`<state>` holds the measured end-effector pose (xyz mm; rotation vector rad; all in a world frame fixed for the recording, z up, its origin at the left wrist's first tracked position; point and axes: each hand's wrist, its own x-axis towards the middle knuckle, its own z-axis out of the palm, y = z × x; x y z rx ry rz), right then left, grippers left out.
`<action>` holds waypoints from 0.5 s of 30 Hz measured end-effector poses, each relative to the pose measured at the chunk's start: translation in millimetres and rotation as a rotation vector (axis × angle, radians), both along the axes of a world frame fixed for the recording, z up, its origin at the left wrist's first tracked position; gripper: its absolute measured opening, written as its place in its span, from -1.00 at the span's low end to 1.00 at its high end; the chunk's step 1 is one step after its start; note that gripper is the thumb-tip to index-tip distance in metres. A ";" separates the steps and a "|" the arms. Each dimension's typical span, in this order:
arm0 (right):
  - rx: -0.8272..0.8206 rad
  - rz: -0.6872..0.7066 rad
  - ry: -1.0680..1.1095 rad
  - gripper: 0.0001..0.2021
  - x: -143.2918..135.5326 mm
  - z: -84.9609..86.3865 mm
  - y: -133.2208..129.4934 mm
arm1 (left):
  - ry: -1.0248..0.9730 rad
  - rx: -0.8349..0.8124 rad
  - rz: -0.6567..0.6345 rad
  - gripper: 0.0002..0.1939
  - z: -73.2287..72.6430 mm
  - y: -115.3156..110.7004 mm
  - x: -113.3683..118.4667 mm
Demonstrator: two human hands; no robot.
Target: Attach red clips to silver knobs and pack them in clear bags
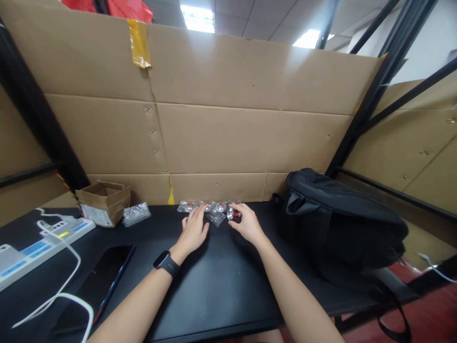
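My right hand (251, 226) pinches a small round silvery metal piece with a red part (230, 214) between thumb and fingers, just above the black table. My left hand (193, 232), a dark watch (166, 264) on its wrist, rests with fingers stretched out against a row of small clear plastic bags. In that row, a bagged round piece with a red part (220, 206) shows between my hands, and another bagged piece (187, 206) lies left of my left fingertips. An empty-looking clear plastic bag (216, 218) lies in front of the row.
A black backpack (335, 219) stands on the right. To the left are an open cardboard box (104, 202), a stack of clear bags (136, 214), a white power strip (43, 247) with cables and a dark tablet (96, 281). A cardboard wall (246, 138) closes the table's back.
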<state>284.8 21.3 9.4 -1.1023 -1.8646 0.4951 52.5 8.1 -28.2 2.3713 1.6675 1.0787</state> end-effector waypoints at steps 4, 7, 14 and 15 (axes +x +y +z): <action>0.003 -0.066 -0.130 -0.48 10.9 -2.6 4.8 | 0.019 -0.048 -0.044 -0.23 -7.0 9.0 -2.2; 0.001 -0.063 -0.152 -0.49 12.2 -4.3 6.0 | -0.010 -0.052 -0.076 -0.23 -5.1 11.2 -2.3; -0.002 -0.073 -0.151 -0.50 17.9 -4.8 8.8 | 0.074 -0.095 -0.401 -0.65 10.2 -7.2 2.9; -0.004 -0.074 -0.147 -0.50 19.0 -4.8 9.2 | 0.086 -0.111 -0.452 -0.62 12.4 -10.9 4.9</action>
